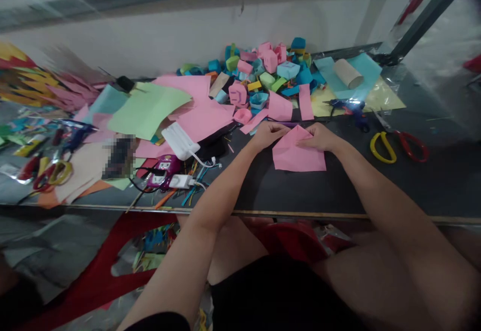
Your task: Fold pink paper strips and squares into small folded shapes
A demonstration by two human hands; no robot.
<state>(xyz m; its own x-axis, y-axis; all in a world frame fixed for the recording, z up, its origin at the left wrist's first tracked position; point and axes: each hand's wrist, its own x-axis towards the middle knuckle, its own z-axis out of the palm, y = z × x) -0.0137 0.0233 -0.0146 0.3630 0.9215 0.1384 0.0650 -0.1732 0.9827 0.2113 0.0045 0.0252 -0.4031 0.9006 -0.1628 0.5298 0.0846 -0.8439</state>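
Note:
A pink sheet of paper lies on the dark table in front of me, its top corners folded in to a point. My left hand pinches the upper left fold with curled fingers. My right hand presses down on the upper right fold, fingers closed on the paper. Both hands meet at the sheet's top edge.
A heap of folded paper boxes sits behind the sheet. Loose coloured sheets cover the left. Yellow and red scissors and a blue glue gun lie right; a cardboard roll far right. More scissors far left.

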